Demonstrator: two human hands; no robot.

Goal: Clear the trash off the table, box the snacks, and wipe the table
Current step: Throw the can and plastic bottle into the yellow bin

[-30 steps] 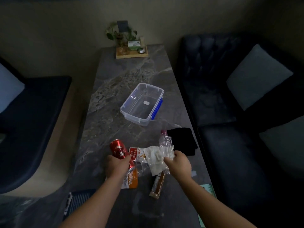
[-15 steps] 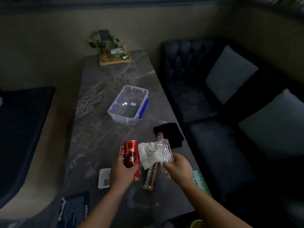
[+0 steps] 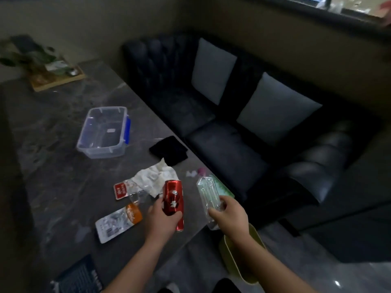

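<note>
While the left hand grips a red can with a white logo that is too blurred to read, the right hand is closed around the lower part of a clear plastic bottle with a pink cap, and both are held above the right edge of the table. Below the right forearm, off the table's edge, a yellow-green bin stands on the floor. On the table near the can lie a crumpled white tissue, a small packet with a red label carrying white characters that I cannot read, and a white snack pouch with an orange end, its print also unreadable. Farther along the right edge lies a black cloth, and just beside it, more toward the middle, stands an open clear box with blue clips. A wooden tray with a plant sits at the far end. A dark booklet with pale unreadable writing lies at the near edge.
</note>
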